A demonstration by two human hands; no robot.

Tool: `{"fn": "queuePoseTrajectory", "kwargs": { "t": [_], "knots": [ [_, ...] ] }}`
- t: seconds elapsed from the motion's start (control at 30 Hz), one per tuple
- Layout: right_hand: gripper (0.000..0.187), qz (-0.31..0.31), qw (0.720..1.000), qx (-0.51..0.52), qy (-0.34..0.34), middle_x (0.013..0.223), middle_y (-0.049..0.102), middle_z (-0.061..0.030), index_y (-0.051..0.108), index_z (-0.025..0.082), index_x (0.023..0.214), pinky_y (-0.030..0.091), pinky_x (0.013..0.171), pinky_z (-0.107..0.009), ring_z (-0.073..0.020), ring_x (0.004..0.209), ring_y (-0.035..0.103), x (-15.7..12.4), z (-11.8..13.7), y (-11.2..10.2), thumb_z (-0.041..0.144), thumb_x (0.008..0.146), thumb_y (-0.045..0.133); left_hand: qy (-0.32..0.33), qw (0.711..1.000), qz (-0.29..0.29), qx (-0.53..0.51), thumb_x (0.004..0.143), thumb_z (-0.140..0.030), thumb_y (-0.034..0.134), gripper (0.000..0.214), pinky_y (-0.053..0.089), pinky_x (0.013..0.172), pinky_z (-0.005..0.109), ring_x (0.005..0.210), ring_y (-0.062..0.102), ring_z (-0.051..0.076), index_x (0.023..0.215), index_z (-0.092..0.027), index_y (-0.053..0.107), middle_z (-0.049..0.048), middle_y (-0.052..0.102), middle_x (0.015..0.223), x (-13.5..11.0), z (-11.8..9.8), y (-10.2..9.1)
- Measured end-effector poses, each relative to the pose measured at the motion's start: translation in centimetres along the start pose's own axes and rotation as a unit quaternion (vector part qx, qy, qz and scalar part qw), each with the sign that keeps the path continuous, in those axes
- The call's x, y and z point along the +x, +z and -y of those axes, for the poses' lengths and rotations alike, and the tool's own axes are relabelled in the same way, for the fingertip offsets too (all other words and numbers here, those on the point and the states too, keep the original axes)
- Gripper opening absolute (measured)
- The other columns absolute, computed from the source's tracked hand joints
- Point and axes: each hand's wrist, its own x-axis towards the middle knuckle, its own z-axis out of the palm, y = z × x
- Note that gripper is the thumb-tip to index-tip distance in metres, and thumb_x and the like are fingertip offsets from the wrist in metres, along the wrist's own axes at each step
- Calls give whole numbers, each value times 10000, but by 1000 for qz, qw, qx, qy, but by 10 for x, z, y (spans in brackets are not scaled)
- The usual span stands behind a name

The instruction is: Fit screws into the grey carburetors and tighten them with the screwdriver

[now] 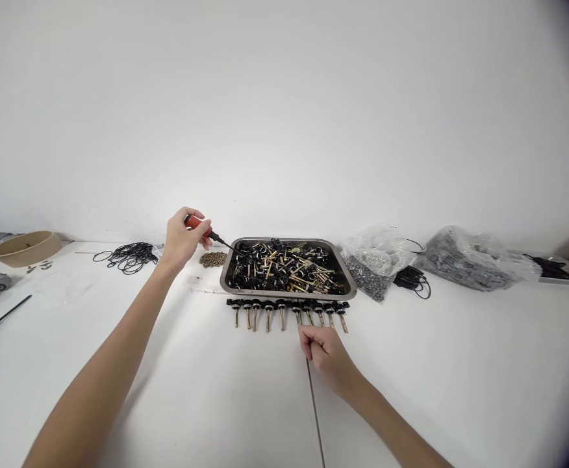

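Note:
My left hand [183,237] is closed round the red handle of a screwdriver [199,225]. Its dark shaft slants down to the right, with the tip over the left rim of a metal tray [288,294]. Inside lies a heap of black parts with brass-coloured rods [284,266]. Along the tray's front edge runs a row of similar black-headed parts [267,309], rods toward me. My right hand [324,351] is closed at the rod ends of the row's right half; its curled fingers hide whatever they grip. A small pile of brass-coloured bits [213,260] lies left of the tray.
Black cords [131,258] lie to the left, near a tan bowl [25,249] and another screwdriver [2,320]. Plastic bags of dark small parts [375,263] stand right of the tray, beside more black loops [412,279]. A white wall rises behind.

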Motion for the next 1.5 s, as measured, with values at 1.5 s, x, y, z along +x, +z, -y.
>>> {"fn": "queuePoseTrajectory", "kwargs": {
  "t": [1.5],
  "knots": [
    [92,-27,998,21,-55,471,321,14,343,168,494,201,507,-248,-103,499,294,-2,10,-4,130,547,278,-403,791,158,-432,726,-146,531,110,506,631,297,678,607,184,814,-157,595,77,595,768,-181,6,55]
  ]
}}
